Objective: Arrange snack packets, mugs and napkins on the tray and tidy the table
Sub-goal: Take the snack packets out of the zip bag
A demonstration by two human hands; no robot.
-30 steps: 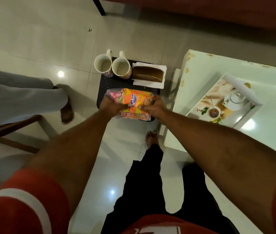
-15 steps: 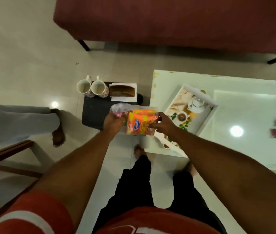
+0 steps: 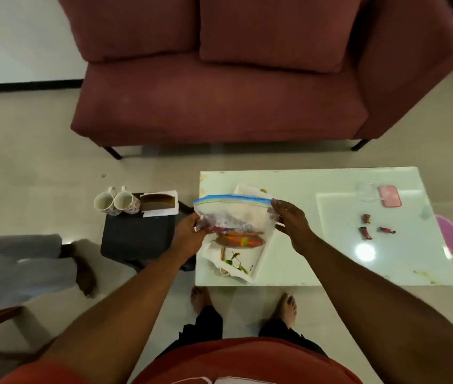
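A clear zip bag of snack packets (image 3: 233, 217) with a blue seal hangs over the white printed tray (image 3: 243, 266) at the left end of the white table (image 3: 316, 184). My left hand (image 3: 189, 234) grips the bag's left edge and my right hand (image 3: 289, 220) pinches its right edge. An orange packet shows through the bag's bottom. Two floral mugs (image 3: 117, 202) stand side by side on a low black stool (image 3: 136, 234), with a white napkin stack and brown holder (image 3: 160, 203) to their right.
Three small wrappers (image 3: 369, 227) lie on the right half of the table, near a pink lid (image 3: 389, 196) and a pink plate (image 3: 448, 236) at the edge. A maroon sofa (image 3: 219, 101) stands beyond. Another person's foot (image 3: 83, 270) rests left of the stool.
Both hands carried the bag of packets from above the black stool rightward to over the tray on the table. The view has risen and now takes in the sofa.
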